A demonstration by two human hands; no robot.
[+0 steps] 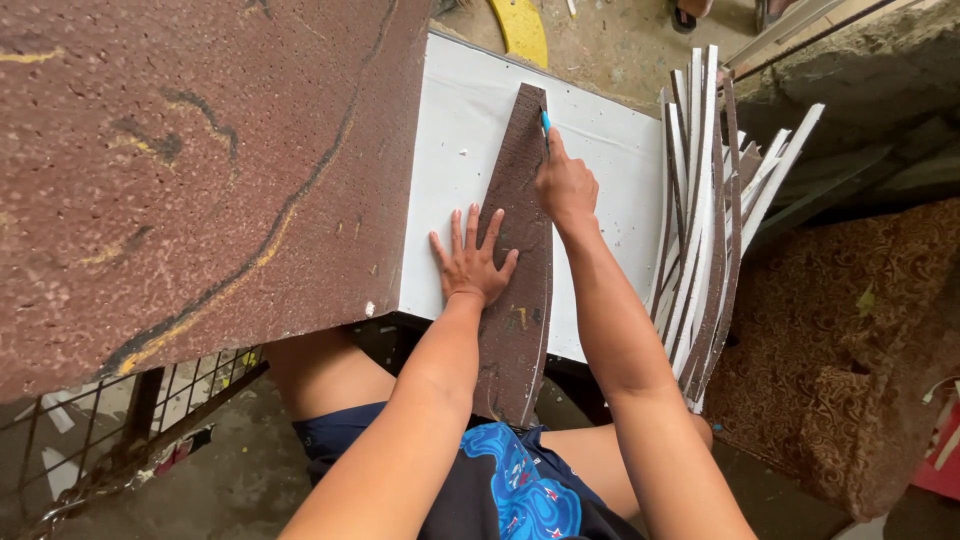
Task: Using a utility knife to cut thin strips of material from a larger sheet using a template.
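Hands on a tapered brown strip

Rubbery brown sheet (190, 160), speckled and marked with dark and yellow curved lines, lies well to the left of the left hand, resting over a wire rack (120, 420). Just beside that hand's little finger begins a white board (455, 150), flat and smooth, dotted with small crumbs. On it lies a long brown strip (515, 300), grainy on top, narrow at the far end and widening toward the person, its near end hanging off the board's edge. The left hand (472, 262) is open, fingers spread, pressed flat on the strip's middle. The right hand (565, 185), just beyond and to the right of it, is closed around a blue-handled tool (545, 122) whose tip meets the strip's right edge near the narrow end. Right of the right forearm, a fan of curved offcuts (705, 220), white and brown, leans off the board. Farther right sits a brown patterned cushion (850, 340). No containers show. Beyond the hands is bare dirty ground (620, 40).
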